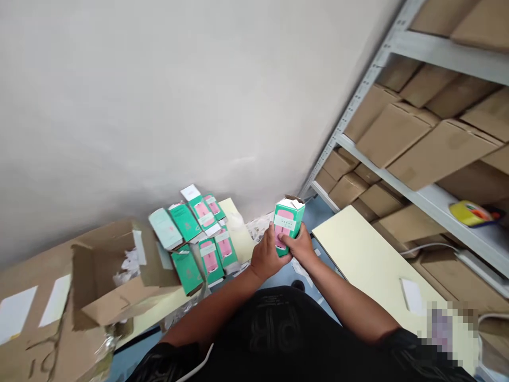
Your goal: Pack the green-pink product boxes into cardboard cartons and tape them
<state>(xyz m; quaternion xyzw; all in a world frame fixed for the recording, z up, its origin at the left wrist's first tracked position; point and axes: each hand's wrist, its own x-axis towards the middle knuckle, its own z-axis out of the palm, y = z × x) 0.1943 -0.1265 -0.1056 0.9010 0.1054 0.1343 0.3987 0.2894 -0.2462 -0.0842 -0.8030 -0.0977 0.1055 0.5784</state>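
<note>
Both my hands grip a green and white carton [287,220] with a pink device pictured on its front, held up in front of my body. Its top flaps stand open. My left hand [267,253] wraps the carton's lower left side, and my right hand [299,245] closes on its lower right side with the thumb across the front. To the left, several similar green cartons [185,223] lie on a pale yellow table [243,241], some with white flaps raised. What is inside the held carton is hidden.
An open cardboard box [115,313] with crumpled white plastic stands at the left. On the right is a second pale table [358,249] bearing a small white item [412,295]. Metal shelves [429,199] hold brown boxes and a yellow object [470,213]. Litter lies on the blue floor.
</note>
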